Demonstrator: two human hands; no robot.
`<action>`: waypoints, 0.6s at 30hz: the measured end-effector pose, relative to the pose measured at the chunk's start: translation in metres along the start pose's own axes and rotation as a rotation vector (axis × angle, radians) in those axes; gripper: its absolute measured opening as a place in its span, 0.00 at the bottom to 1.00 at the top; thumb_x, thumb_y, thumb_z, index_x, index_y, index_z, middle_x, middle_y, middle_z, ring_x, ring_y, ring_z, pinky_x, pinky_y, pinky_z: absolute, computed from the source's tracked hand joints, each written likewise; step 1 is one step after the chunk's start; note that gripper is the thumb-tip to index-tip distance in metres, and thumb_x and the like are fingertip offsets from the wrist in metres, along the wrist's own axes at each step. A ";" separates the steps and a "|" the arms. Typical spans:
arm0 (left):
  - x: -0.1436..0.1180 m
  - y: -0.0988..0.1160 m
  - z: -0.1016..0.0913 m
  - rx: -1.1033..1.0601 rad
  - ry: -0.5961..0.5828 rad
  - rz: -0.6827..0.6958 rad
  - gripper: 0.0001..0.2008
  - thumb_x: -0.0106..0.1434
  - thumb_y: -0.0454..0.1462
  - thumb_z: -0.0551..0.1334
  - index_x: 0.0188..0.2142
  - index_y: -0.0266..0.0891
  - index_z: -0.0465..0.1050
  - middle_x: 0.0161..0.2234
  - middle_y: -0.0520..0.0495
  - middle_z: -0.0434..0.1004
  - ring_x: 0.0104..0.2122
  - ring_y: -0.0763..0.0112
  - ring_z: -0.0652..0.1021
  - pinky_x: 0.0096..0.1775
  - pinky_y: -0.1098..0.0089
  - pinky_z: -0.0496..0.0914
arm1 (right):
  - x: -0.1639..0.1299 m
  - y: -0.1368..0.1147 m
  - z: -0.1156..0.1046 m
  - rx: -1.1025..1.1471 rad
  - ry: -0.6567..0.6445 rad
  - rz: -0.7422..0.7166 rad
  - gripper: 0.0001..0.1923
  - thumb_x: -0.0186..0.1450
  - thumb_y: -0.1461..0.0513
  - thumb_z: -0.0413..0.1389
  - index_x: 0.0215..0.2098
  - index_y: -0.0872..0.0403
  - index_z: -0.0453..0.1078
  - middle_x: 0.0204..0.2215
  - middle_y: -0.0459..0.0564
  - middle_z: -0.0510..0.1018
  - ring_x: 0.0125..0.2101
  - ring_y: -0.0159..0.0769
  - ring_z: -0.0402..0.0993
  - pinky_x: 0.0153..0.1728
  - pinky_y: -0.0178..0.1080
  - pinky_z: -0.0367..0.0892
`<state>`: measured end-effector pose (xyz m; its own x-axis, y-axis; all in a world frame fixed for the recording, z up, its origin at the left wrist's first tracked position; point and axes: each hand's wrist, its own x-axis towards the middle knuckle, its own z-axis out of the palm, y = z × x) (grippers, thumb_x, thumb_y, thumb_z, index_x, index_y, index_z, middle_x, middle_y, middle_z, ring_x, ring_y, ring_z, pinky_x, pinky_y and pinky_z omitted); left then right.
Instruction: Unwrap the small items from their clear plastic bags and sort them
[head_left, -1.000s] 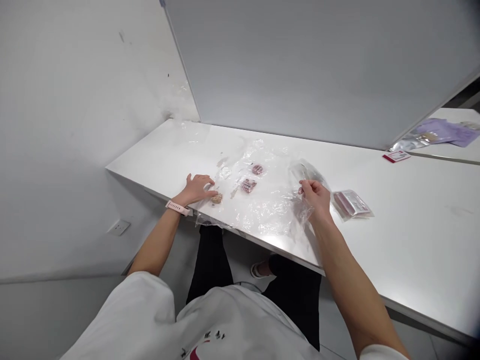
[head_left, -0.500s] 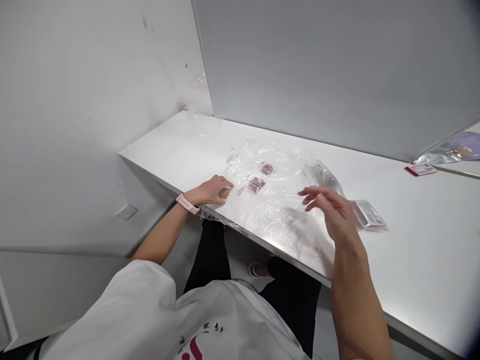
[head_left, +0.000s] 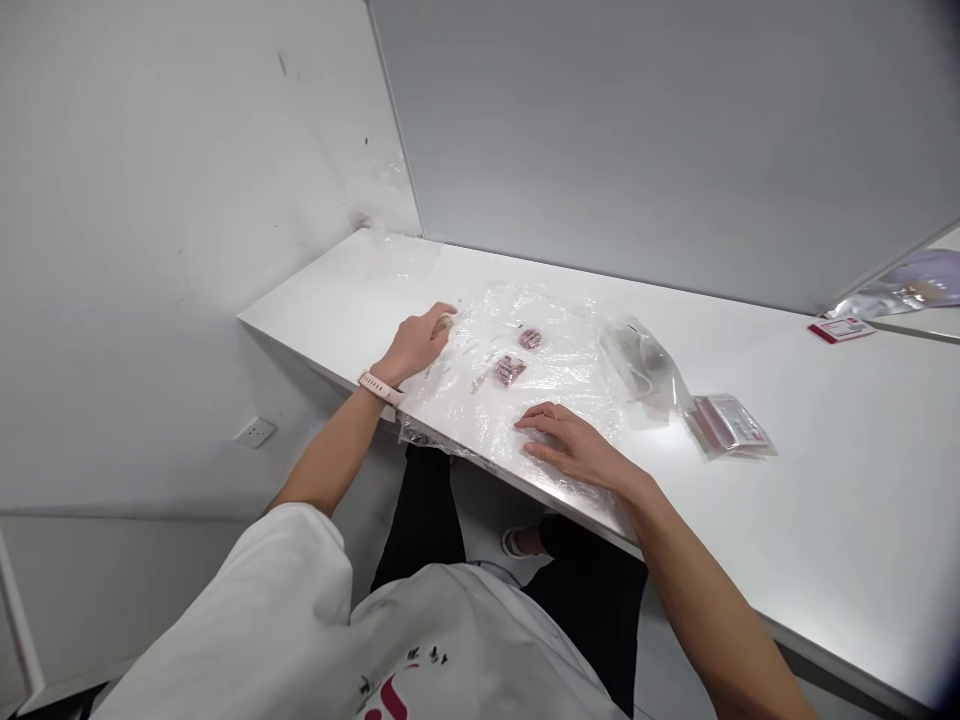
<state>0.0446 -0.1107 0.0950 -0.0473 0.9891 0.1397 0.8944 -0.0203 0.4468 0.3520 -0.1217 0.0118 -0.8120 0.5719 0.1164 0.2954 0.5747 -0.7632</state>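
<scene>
Right hand flat (fingers spread) on plastic sheet; left hand pinches a small brown piece.

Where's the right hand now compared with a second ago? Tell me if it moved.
Yes. The right hand left the crumpled clear bag and moved left, toward the table's near edge, flat on the plastic sheet.

Bright, even, diffuse light from above; shadows are faint. Soft glare sheens the white surface near its front edge and the crinkled plastic sheet. Wide-angle bending curves the edges; the corners darken slightly.
</scene>
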 end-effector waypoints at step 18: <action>0.053 0.040 0.055 -0.310 -0.279 -0.105 0.16 0.56 0.28 0.62 0.44 0.41 0.71 0.40 0.45 0.76 0.32 0.67 0.76 0.34 0.67 0.73 | 0.003 0.004 0.002 -0.017 0.020 -0.044 0.17 0.71 0.54 0.53 0.54 0.50 0.72 0.54 0.55 0.73 0.53 0.46 0.71 0.54 0.50 0.68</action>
<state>0.1026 -0.0509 0.0716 0.0292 0.9888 -0.1465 0.7133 0.0821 0.6960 0.3498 -0.1189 0.0075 -0.8141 0.5576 0.1620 0.2685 0.6089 -0.7464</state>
